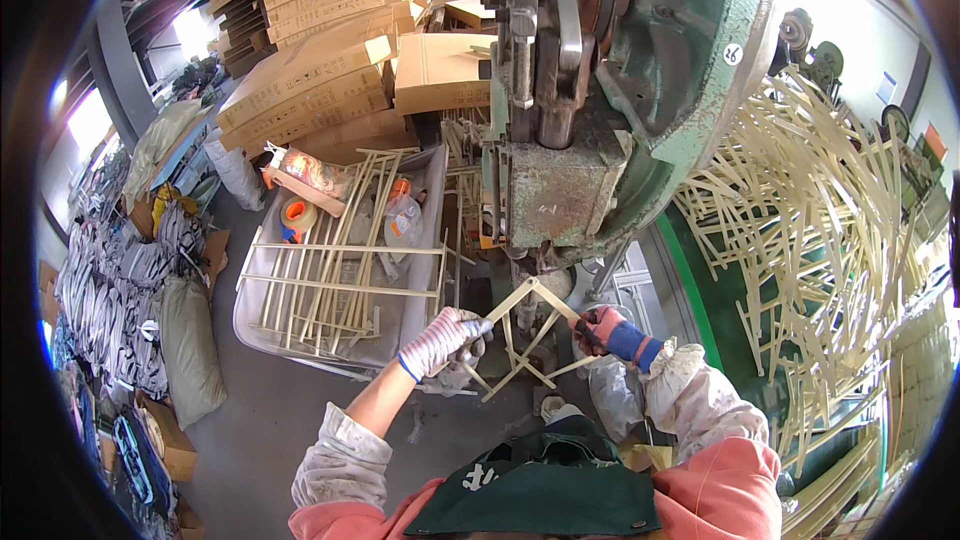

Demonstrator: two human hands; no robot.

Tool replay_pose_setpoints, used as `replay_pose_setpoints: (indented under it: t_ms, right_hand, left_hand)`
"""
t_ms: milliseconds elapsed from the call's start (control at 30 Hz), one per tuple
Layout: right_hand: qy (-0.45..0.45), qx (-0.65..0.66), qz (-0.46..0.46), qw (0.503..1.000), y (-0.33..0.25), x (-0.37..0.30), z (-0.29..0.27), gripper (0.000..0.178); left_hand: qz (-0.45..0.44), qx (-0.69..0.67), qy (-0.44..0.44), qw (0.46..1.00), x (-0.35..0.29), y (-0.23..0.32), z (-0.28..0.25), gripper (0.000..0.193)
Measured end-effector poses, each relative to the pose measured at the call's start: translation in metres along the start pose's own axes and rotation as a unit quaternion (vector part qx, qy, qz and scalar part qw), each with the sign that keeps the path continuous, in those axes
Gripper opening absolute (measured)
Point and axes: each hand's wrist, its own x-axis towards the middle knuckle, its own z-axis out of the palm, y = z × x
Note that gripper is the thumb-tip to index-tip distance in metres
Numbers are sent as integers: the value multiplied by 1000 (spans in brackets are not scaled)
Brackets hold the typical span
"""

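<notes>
My left hand (447, 338), in a striped knit glove, is closed on one leg of a lattice of pale slats (533, 283). My right hand (612, 336), in a pink and blue glove, grips the opposite leg. Two slats meet in a peak between my hands, and several crossed slats hang below it. The peak is just below the worn head of a green press (560, 190); whether they touch, I cannot tell. My gloved fingers hide the slat ends they hold.
To the left stands a grey-white tub (262, 312) with slats laid across it, orange tape rolls (297, 215) and plastic bags. Cardboard boxes (310, 90) are stacked behind. A large heap of loose slats (810, 230) covers the green surface at right. A stuffed sack (190, 355) leans at far left.
</notes>
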Motion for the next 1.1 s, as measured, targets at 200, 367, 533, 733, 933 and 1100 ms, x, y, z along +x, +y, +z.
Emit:
replay_pose_setpoints:
  t_ms: [200, 367, 533, 733, 933, 1100]
  right_hand:
    - [-86, 100, -35, 991, 0, -18, 11, 28]
    - [-224, 118, -93, 963, 31, -33, -15, 26]
    - [-64, 59, 85, 993, 127, 5, -114, 24]
    - [-66, 215, -72, 972, 226, 1, -88, 37]
    - [-89, 414, -292, 857, 129, -95, -33, 37]
    - [-137, 440, -239, 855, 64, -184, -5, 29]
  left_hand:
    - [165, 380, 142, 899, -14, 16, 18, 44]
    - [184, 546, 292, 763, -62, 5, 42, 51]
    - [320, 322, 368, 811, -174, 37, -33, 26]
    - [495, 133, 507, 693, -316, -12, -138, 19]
    - [213, -105, 691, 682, -340, -151, -166, 18]
    - [212, -135, 720, 647, -356, -244, -120, 35]
